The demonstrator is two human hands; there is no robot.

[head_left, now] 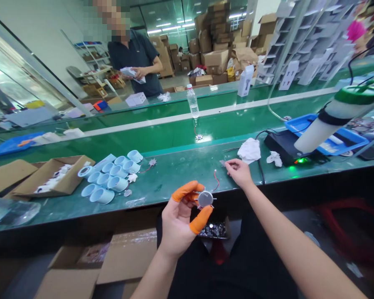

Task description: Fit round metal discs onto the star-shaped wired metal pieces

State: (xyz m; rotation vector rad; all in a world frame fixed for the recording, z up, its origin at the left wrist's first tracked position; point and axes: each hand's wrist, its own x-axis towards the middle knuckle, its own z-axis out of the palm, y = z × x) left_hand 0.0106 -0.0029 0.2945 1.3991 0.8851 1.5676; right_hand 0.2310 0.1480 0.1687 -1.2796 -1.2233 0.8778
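Note:
My left hand (178, 216), with orange finger cots on its fingertips and thumb, grips a round silver disc part (205, 199) with short prongs at its rim. From the part a thin red wire (217, 182) rises to a small white connector. Over the bench, my right hand (240, 173) is closed in a pinch beside a small translucent scrap (222, 163); whether the fingers grip it is unclear. Close by that hand lies a crumpled white cloth (249, 150).
Light blue plastic cups (102, 196) cluster on the left of the green bench (171, 168), beside an open cardboard box (54, 178). A water bottle (192, 101) stands beyond. To the right, a white cylinder with a green top (327, 118) leans near a blue tray (355, 143). Across stands a co-worker (137, 54).

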